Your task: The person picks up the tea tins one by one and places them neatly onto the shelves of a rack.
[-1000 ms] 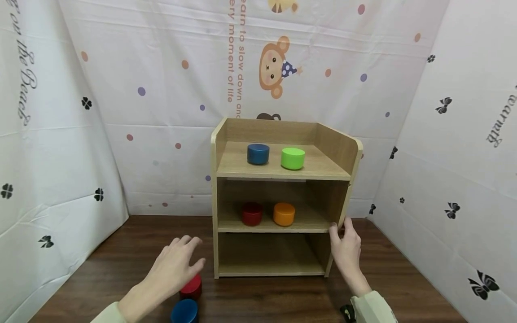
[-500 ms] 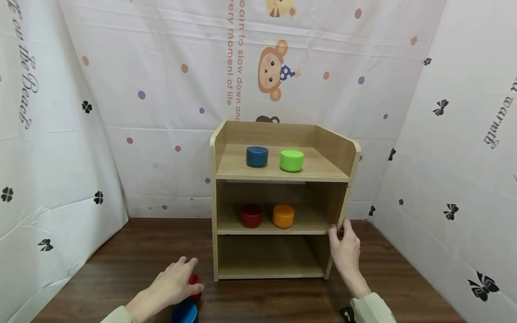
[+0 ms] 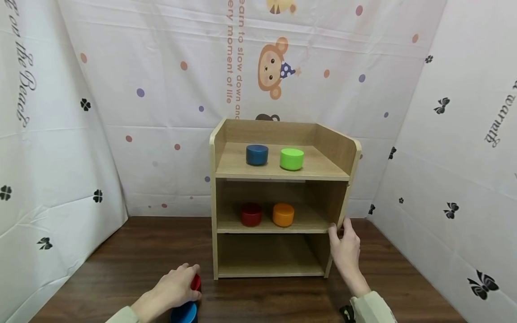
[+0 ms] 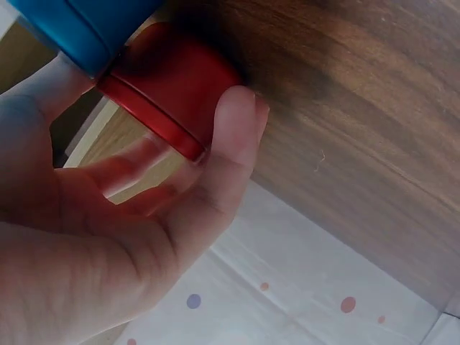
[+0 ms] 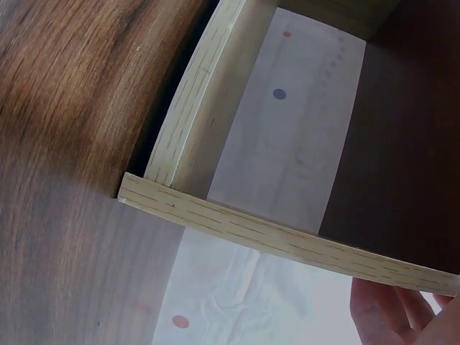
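My left hand is low at the front left, its fingers and thumb around a small red round tin. In the left wrist view the thumb presses one side of the tin and fingers pass round the other. A blue round tin stands right beside the red one, nearer to me, partly covered by the hand. At the right of a wooden shelf unit, my right hand grips the side panel, thumb at the front edge and fingers along the outer face.
On the top shelf sit a dark blue tin and a bright green tin. The middle shelf holds a dark red tin and an orange tin. Printed white cloth surrounds the dark wooden table on three sides.
My left hand has come down and closed its fingers around the red tin in front. The right hand stays on the shelf's side panel.
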Motion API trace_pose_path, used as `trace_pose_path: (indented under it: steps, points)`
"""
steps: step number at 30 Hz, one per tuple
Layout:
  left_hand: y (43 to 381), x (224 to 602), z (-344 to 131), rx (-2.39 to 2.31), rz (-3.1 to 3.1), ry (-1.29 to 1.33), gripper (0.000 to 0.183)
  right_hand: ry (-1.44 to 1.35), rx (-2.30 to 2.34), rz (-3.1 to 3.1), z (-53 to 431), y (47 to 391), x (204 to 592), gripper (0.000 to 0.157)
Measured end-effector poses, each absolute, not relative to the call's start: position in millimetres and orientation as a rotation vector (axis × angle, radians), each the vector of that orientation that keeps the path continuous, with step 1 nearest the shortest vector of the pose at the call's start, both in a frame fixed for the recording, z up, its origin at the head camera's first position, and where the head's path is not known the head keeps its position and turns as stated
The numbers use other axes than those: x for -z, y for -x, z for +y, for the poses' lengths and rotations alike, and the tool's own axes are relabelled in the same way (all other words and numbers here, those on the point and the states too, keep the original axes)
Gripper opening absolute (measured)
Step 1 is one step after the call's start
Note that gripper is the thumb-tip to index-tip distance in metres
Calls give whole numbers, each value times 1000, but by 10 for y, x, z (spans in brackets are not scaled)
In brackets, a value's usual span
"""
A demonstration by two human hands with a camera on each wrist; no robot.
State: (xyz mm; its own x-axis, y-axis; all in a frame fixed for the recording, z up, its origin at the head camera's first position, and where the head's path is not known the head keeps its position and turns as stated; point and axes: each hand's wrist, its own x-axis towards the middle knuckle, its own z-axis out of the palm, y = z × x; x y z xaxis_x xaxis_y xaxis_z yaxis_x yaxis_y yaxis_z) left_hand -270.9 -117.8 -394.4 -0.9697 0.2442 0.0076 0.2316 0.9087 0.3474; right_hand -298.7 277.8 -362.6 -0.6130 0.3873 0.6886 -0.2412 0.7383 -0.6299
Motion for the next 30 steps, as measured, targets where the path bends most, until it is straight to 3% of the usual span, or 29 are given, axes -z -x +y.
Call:
trace_pose_path:
  steps: [8,21,30]
  points:
    - [2692,3937,-1155,-562,3079,-380,43,118,-887,-2047,2776,2992,3627,11]
    - [2680,3798,-1106,-580,3112,-442,49,121,-893,-2035,2781,3000,3623,9]
    - [2631,3767,-1006,-596,3085,-559,41,120,-905,-2050,2773,2982,3623,12]
